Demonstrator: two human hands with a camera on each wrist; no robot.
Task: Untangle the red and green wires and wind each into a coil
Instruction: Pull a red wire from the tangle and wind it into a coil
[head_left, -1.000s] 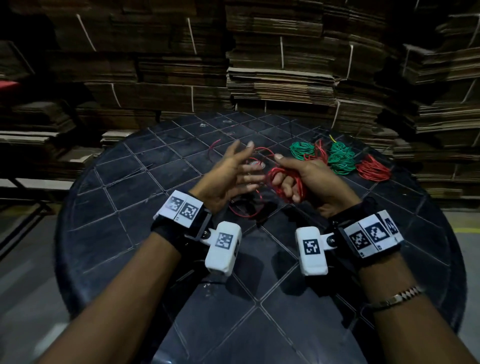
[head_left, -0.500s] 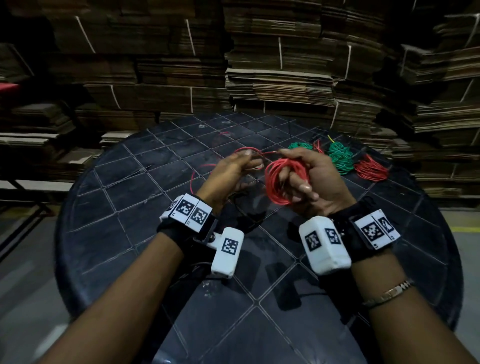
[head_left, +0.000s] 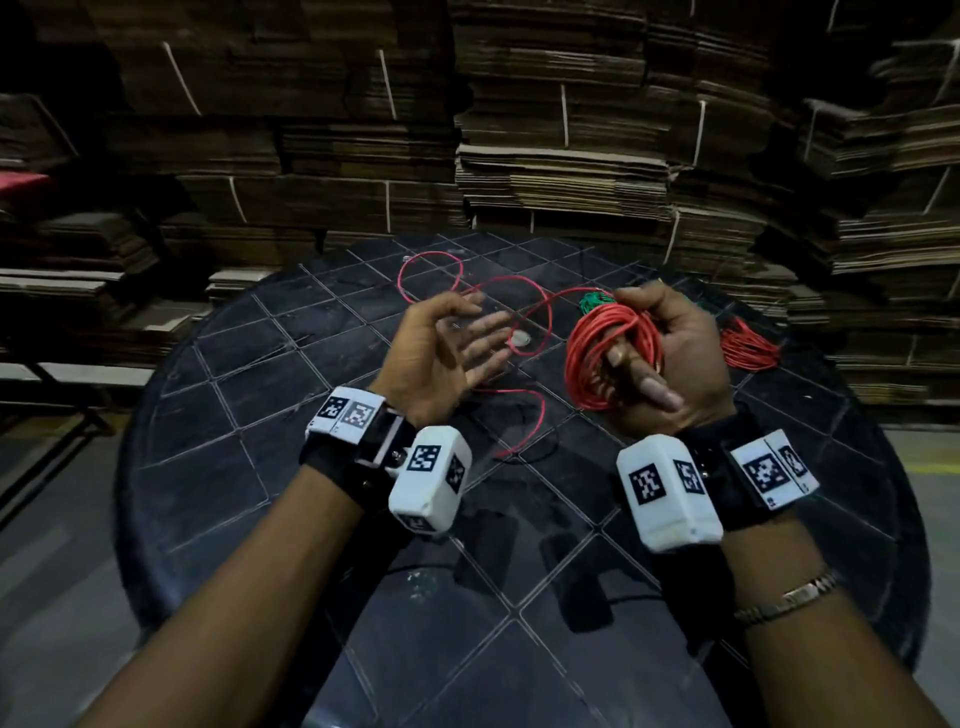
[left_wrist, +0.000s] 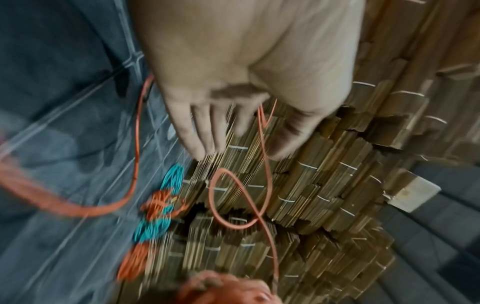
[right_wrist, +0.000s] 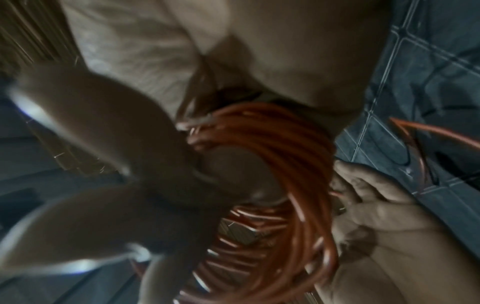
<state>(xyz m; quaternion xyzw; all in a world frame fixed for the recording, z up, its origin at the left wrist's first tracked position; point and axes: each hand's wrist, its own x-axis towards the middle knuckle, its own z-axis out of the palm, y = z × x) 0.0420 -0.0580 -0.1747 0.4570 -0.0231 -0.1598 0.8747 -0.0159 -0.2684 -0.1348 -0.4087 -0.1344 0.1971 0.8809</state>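
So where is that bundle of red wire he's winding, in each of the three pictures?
Head view: the red coil sits right of centre, gripped by the right hand.
Left wrist view: only a blurred red edge shows at the bottom.
Right wrist view: it fills the centre and lower right.
Shared landmark: the dark gridded table.

Glossy plastic-coated red wire (head_left: 608, 353), matt dark gridded tabletop (head_left: 249, 467), rough corrugated cardboard stacks (head_left: 561, 171)
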